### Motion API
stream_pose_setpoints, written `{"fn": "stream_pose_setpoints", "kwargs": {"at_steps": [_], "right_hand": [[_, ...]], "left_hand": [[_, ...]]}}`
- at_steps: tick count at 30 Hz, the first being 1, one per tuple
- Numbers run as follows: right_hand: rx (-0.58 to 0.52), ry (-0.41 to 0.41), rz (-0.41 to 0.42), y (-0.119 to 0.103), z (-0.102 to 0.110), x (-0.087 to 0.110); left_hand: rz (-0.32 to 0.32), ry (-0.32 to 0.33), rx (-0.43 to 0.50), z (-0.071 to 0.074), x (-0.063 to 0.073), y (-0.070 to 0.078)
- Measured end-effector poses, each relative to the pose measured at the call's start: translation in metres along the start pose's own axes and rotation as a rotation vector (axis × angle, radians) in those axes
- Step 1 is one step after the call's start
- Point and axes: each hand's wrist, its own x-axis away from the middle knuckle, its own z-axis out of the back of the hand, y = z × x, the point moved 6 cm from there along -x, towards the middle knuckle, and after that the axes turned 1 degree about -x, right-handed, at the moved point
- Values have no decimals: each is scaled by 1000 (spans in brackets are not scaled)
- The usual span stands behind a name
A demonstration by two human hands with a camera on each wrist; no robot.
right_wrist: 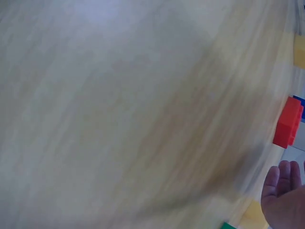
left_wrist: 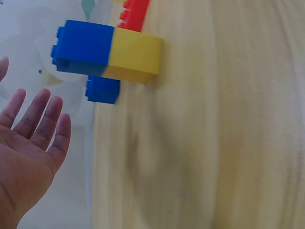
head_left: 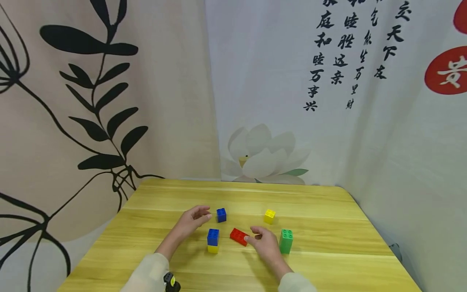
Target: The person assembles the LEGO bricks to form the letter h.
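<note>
- On the table (head_left: 328,271), between the two hands, lies the red brick (head_left: 238,236); low, oblong, studs upward, set at a slant; one end points toward the right thumb.
- Right hand (head_left: 265,243): thumb and fingers parted, fingers lightly bent, no grip on anything; thumb overlaps the red brick's near end in the head view; contact cannot be told.
- Left hand (head_left: 192,220): fingers extended, slightly spread, palm bare in the left wrist view, holding nothing; near the blue brick (head_left: 221,215), apart from it.
- Stack (head_left: 213,240): blue block atop yellow block, upright, sides flush; studs on top; nearer the person than the blue brick.
- Yellow brick (head_left: 269,216): small, squarish, studded; farther back, beyond the red one.
- Green block (head_left: 286,242): tall, upright, four round studs on top; just beside the right hand.
- Textures: bricks smooth, plastic-looking, crisp-edged; table yellowish, streaked with wood grain, far corner rounded; sleeves (head_left: 149,273) pale; backdrop (head_left: 175,101) cloth-like, printed with black leaves, a white lotus, brush characters.
</note>
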Motion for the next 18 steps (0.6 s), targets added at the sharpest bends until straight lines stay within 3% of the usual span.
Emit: {"fn": "stream_pose_setpoints", "kwargs": {"at_steps": [8, 18], "right_hand": [[6, -14, -30, 10, -9, 0], [18, 0, -36, 15, -17, -4]], "left_hand": [[-6, -76, 13, -5, 11, -18], [-2, -174, 61, -12, 19, -28]]}}
